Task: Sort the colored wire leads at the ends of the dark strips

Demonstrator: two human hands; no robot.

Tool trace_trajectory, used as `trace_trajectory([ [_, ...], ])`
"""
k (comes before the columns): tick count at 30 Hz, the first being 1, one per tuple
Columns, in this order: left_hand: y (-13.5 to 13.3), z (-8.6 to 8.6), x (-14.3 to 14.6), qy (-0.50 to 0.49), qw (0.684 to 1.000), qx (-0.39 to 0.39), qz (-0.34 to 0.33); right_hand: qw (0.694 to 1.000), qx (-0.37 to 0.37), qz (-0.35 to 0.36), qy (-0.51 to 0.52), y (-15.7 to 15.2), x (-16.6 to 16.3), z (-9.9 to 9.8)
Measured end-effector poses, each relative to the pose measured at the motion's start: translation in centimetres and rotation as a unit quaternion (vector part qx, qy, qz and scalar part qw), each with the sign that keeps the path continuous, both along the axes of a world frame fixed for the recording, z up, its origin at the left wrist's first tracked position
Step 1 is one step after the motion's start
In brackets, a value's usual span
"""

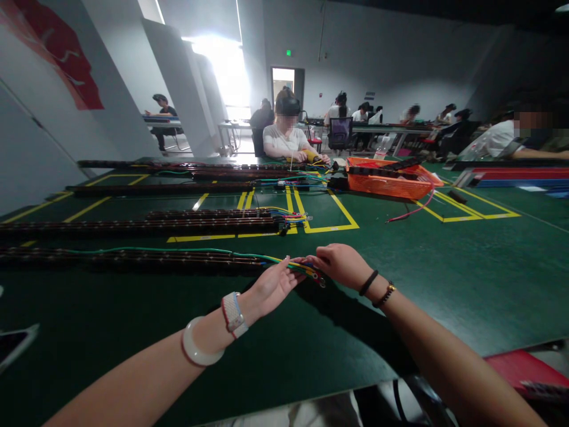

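Observation:
A long dark bar assembly (178, 260) lies along the table, with a loose green wire (169, 249) on top. From its right end comes a bundle of green, yellow, blue and red wires (306, 270) with metal ring terminals (322, 283) at the tips. My left hand (271, 289), palm turned up, cradles this bundle, thumb above and fingers beneath. My right hand (342, 265) is closed, its fingertips pinching the wires near the terminals; exactly which wires it grips is hidden.
More dark bars with wire ends (213, 224) lie beyond, over yellow tape outlines (333, 228) on the green table (422, 273). An orange basket (391, 187) holds dark parts, a pink wire hanging out. Across the table sits a co-worker (284, 139); red and blue bars (524, 178) lie right.

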State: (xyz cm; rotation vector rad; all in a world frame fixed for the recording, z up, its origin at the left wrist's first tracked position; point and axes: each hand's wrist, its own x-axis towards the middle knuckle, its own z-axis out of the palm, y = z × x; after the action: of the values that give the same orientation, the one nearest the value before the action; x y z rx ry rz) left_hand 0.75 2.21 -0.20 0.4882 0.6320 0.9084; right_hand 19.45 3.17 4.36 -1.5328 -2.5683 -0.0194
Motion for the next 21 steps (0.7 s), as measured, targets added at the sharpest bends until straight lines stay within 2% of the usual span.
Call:
trace_trajectory([
  [3,0.1,-0.1,0.1,-0.013,1.000,-0.005,0.002,0.998,-0.052,-0.037,0.030,0.1,-0.3,-0.4],
  [6,0.0,0.3,0.2,-0.022,1.000,-0.006,0.001,0.985,-0.154,0.023,0.074,0.1,-0.6,-1.0],
  [8,-0.1,0.5,0.3,-0.017,1.000,-0.001,0.001,0.976,-0.181,0.062,0.102,-0.1,-0.9,-1.3],
  [10,-0.2,0.7,0.3,-0.015,1.000,0.000,0.004,0.980,-0.159,0.068,0.095,-0.3,-1.1,-1.4],
  [14,-0.2,0.6,0.3,-0.026,1.000,-0.004,-0.002,0.995,-0.083,0.055,0.002,-0.7,-1.5,-1.4],
  [21,-0.3,0.4,0.3,-0.045,0.999,0.005,-0.024,0.991,0.030,0.088,-0.095,-0.7,-1.8,-1.3],
])
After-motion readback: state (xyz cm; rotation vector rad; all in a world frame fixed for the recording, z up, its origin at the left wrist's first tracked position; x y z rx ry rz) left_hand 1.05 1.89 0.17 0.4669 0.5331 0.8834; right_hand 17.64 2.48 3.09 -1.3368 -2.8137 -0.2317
